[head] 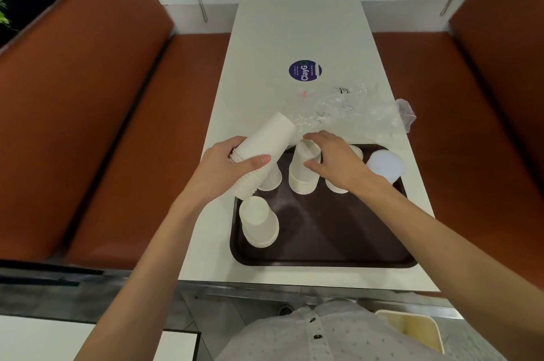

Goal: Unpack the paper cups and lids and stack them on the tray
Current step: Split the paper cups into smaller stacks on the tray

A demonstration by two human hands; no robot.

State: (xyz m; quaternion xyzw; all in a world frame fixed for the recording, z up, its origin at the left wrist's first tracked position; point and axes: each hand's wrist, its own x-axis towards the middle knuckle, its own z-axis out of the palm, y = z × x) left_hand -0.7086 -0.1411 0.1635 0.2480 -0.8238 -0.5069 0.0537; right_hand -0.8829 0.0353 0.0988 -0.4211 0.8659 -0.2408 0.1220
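The left hand (223, 166) has its fingers clamped on a long stack of white paper cups (265, 145), which is not yet set down. Short cup stacks (259, 225) and round white lids (385, 167) already sit on the dark brown plastic tray (323, 231). The right hand (338, 163) has its fingers spread around the middle stack (303, 181). It is hard to tell if they squeeze it.

The left forearm runs towards 1 o'clock; the left hand (229, 169) grips a tilted cup stack (265, 139), thumb across it; the right forearm angles towards 10 o'clock; the right hand (338, 160) curls thumb and fingers round the top of an upright cup stack (303, 178).
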